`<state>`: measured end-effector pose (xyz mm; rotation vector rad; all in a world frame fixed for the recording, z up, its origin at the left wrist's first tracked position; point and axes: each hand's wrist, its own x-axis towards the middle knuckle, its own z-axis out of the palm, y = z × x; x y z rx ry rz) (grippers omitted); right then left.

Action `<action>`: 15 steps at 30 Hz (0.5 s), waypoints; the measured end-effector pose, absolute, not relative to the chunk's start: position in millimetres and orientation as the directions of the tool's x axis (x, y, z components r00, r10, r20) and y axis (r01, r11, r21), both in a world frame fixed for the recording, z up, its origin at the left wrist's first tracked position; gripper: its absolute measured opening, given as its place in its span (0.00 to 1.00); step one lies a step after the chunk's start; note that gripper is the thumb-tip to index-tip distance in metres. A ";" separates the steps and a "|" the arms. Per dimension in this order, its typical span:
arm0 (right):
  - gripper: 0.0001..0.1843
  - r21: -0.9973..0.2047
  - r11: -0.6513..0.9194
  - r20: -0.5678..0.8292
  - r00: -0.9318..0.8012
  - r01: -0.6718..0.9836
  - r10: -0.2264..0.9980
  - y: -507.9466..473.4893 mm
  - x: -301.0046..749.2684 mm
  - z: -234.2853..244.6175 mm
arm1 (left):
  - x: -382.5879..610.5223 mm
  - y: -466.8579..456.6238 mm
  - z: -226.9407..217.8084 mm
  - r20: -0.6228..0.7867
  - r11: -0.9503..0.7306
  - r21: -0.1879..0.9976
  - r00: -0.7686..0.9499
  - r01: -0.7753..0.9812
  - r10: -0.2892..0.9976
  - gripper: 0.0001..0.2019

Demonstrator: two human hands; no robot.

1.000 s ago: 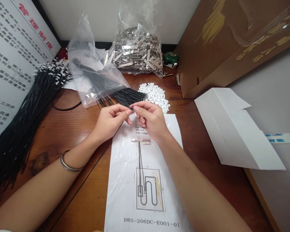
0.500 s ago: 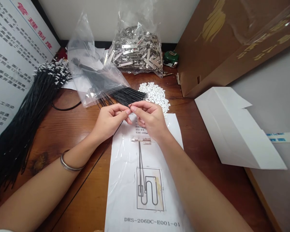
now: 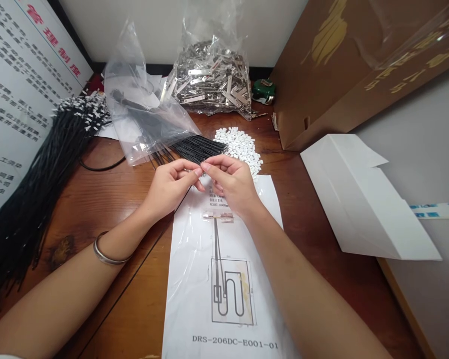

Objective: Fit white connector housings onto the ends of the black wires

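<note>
My left hand and my right hand meet fingertip to fingertip above the top of a printed drawing sheet. Thumb and forefinger of the left are pinched on a thin black wire, which shows below its fingers. The right is closed in a pinch at the same spot; whatever it grips is too small and covered to make out. Just beyond the fingers lie a bundle of black wires with bare-looking ends and a heap of small white plastic pieces.
Black wires with white ends are piled at the left by a printed board. A clear bag of metal strips, a green tape measure and a clear plastic bag stand behind. A brown box and folded white card are right.
Both hands stay almost where they were, still pinched together. The small dark bit at the fingertips has shifted slightly; the view has moved a little.
</note>
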<state>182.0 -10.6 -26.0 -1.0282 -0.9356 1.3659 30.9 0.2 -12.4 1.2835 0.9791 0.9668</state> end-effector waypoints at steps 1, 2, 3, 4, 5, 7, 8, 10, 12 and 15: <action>0.09 -0.950 -0.059 -0.066 0.013 -0.305 0.998 -10.7 182.0 -25.6 | 31.1 0.1 -11.8 -0.033 0.043 0.999 0.304 -0.025 0.952 0.17; 0.09 -0.949 -0.065 -0.072 0.012 -0.308 0.997 -10.9 181.9 -25.1 | 31.2 0.0 -11.3 -0.027 0.037 0.999 0.306 -0.025 0.952 0.17; 0.10 -0.947 -0.071 -0.078 0.010 -0.314 0.997 -11.0 181.9 -24.5 | 31.4 0.0 -11.0 -0.020 0.029 0.999 0.308 -0.024 0.951 0.16; 0.10 -0.943 -0.077 -0.083 0.006 -0.325 0.996 -11.0 181.9 -24.0 | 31.4 0.0 -10.8 -0.013 0.021 1.000 0.309 -0.023 0.951 0.16; 0.10 -0.937 -0.083 -0.088 0.002 -0.339 0.996 -11.1 181.8 -23.4 | 31.3 0.1 -10.9 -0.005 0.012 1.000 0.310 -0.021 0.951 0.15; 0.09 -0.927 -0.094 -0.100 -0.003 -0.362 0.995 -11.0 181.8 -22.4 | 31.0 0.2 -11.5 0.010 -0.004 1.000 0.310 -0.022 0.951 0.14; 0.09 -0.924 -0.100 -0.106 -0.005 -0.370 0.994 -10.9 181.7 -22.0 | 30.8 0.3 -11.9 0.015 -0.009 1.000 0.311 -0.023 0.950 0.13; 0.09 -0.920 -0.108 -0.114 -0.007 -0.376 0.993 -10.8 181.7 -21.4 | 30.5 0.3 -12.6 0.018 -0.010 1.000 0.314 -0.026 0.949 0.12; 0.09 -0.919 -0.115 -0.120 -0.011 -0.377 0.993 -10.8 181.8 -21.2 | 30.3 0.3 -12.9 0.012 -0.005 1.000 0.312 -0.021 0.950 0.12; 0.09 -0.914 -0.129 -0.130 -0.024 -0.385 0.991 -10.7 182.0 -21.4 | 30.3 0.2 -12.4 0.000 0.002 1.000 0.303 -0.007 0.953 0.10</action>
